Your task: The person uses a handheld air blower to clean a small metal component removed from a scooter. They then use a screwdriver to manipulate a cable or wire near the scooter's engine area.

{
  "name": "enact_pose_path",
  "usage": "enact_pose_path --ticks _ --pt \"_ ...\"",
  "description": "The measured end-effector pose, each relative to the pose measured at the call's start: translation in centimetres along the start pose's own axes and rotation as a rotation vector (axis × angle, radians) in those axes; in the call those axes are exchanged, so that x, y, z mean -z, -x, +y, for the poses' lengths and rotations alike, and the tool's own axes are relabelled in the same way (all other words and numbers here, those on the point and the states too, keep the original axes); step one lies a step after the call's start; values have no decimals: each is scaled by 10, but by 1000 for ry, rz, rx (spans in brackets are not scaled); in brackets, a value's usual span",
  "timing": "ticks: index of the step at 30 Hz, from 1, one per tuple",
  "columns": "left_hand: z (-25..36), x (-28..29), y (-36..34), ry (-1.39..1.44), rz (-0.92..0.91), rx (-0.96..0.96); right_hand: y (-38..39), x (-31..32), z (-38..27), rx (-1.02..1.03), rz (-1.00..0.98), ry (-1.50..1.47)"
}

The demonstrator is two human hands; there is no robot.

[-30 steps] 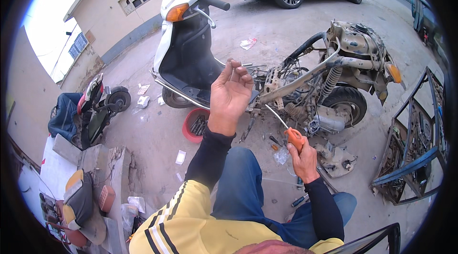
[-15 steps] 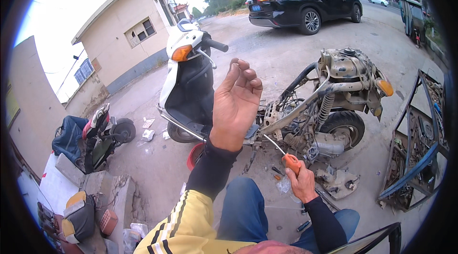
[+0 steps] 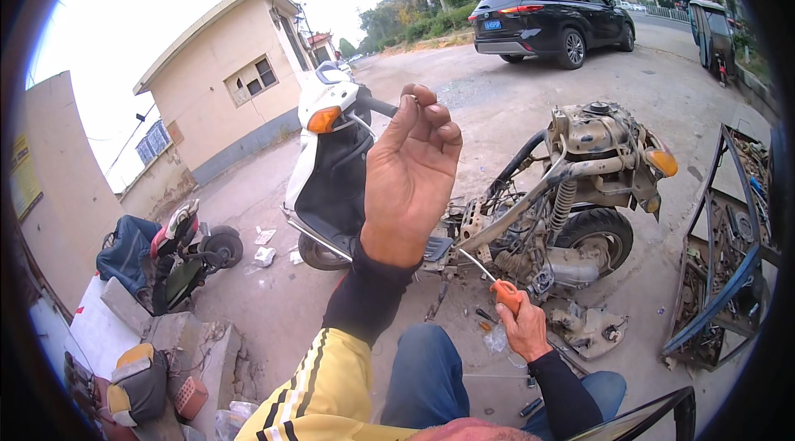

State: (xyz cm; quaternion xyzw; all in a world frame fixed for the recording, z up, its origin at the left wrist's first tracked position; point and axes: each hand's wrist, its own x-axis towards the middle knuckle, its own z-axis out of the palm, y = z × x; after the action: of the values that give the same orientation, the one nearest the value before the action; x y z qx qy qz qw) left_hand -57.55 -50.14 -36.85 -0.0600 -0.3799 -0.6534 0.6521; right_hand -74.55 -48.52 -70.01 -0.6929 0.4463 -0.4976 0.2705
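My left hand [image 3: 407,180] is raised, palm toward me, in front of a partly stripped scooter. Its thumb and forefinger press together at the tips, the other fingers curled; whatever they hold, if anything, is too small to name. My right hand [image 3: 527,330] is wrapped round the orange handle of a screwdriver [image 3: 507,295]. The metal shaft slants up and left, its tip by the scooter's bare frame [image 3: 517,202]; I cannot tell whether they touch. White front bodywork [image 3: 310,97] with an orange lamp stands left of my raised hand. A rear shock spring [image 3: 564,197] and wheel [image 3: 609,236] are exposed.
A removed dirty part [image 3: 590,332] and a clear plastic bag [image 3: 495,340] lie near my right hand. At right stands a metal-framed rack [image 3: 722,271] of loose parts. A small scooter [image 3: 195,255] and concrete blocks [image 3: 195,342] are at left. A black car [image 3: 555,19] stands beyond.
The black car has moved farther away. My view has shifted slightly. My left hand stays raised with its fingertips together, and my right hand keeps the screwdriver low by the frame.
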Motion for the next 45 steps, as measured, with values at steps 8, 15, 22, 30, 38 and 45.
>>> enact_pose_path --ticks 8,15,22,30,38,45 --pt "3 -23 1 34 -57 -2 0 2 1 15 21 5" --pt "6 -35 -6 -8 -106 -19 0 4 8 30 37 21" --pt "21 -35 -23 -405 -326 -157 1 3 9 23 19 6" --pt "37 -37 -42 -725 -294 -212 2 4 12 -7 16 6" --pt "68 -10 -64 -1188 -130 -481 1 2 13 -28 -6 15" --pt "100 6 -73 -1766 -186 -1165 1 -6 18 -17 4 24"
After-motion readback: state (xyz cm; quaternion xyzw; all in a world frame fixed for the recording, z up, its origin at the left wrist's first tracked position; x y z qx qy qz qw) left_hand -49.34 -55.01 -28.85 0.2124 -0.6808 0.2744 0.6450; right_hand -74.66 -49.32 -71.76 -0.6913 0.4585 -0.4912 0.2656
